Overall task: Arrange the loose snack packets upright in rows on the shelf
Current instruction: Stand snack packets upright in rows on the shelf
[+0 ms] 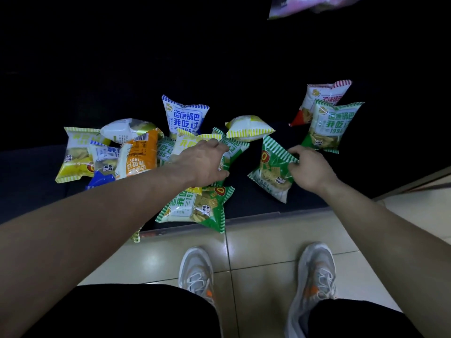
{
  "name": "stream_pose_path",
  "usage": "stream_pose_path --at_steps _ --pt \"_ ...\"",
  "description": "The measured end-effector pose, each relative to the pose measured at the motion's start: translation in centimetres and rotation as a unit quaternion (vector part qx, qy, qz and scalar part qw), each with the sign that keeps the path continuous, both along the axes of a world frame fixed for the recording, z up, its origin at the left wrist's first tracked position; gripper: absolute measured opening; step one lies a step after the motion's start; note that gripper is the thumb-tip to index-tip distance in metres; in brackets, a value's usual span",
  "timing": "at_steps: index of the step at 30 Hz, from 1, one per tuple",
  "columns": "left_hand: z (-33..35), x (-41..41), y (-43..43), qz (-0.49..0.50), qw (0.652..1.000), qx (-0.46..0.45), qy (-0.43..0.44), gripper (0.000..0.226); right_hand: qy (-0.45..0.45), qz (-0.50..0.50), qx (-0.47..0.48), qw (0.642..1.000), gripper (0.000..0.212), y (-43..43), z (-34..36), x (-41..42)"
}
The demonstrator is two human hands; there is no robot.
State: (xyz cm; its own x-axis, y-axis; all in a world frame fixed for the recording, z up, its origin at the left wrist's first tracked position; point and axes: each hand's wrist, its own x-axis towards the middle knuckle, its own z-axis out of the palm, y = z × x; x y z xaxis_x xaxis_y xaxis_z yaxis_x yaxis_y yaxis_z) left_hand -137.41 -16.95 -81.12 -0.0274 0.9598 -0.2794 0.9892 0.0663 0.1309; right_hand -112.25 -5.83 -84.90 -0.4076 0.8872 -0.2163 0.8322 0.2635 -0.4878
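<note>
Several snack packets lie loose in a heap on the dark bottom shelf (256, 208). My left hand (203, 164) grips a green packet (235, 148) in the middle of the heap. My right hand (310, 170) pinches the edge of another green packet (273, 169) lying tilted on the shelf. At the right, a green packet (329, 128) stands upright in front of a red packet (317, 98). A blue packet (184, 117) stands upright behind the heap. An orange packet (140, 154) and a yellow packet (75, 154) lie at the left. One green packet (197, 207) overhangs the shelf's front edge.
The shelf's back is dark and little shows there. A purple packet (305, 6) hangs from above at the top right. The tiled floor (256, 247) lies below the shelf edge, with my two grey shoes (195, 272) on it. A wall edge (415, 184) runs at the right.
</note>
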Motion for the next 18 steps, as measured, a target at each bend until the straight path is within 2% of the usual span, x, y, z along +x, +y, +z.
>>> stream_pose_path --at_steps 2,6,9,12,15,16,18 --pt "-0.1 0.1 0.2 -0.003 1.000 -0.001 -0.001 0.072 -0.043 0.012 0.026 0.999 0.052 0.1 0.1 -0.5" --pt "-0.6 0.3 0.7 -0.011 1.000 -0.008 -0.007 0.072 -0.113 0.010 -0.004 0.994 0.086 0.5 0.2 -1.3" --pt "-1.0 0.3 0.9 -0.015 1.000 -0.011 -0.008 0.073 -0.135 0.008 0.004 0.991 0.089 0.7 -0.3 -1.1" --pt "-1.1 0.3 1.0 -0.014 1.000 -0.010 -0.009 0.075 -0.103 0.034 0.003 0.994 0.087 1.2 0.0 -0.6" --pt "-0.7 0.1 1.1 0.009 0.998 -0.001 -0.055 0.082 -0.026 0.074 -0.030 0.996 0.064 1.9 2.3 -0.1" --pt "-0.4 0.2 1.1 0.022 0.996 0.003 -0.085 0.086 -0.009 0.087 -0.040 0.995 0.063 2.2 3.4 0.1" --pt "0.3 0.5 1.1 0.048 0.987 0.006 -0.156 0.096 0.012 0.110 -0.054 0.992 0.082 2.5 5.9 0.5"
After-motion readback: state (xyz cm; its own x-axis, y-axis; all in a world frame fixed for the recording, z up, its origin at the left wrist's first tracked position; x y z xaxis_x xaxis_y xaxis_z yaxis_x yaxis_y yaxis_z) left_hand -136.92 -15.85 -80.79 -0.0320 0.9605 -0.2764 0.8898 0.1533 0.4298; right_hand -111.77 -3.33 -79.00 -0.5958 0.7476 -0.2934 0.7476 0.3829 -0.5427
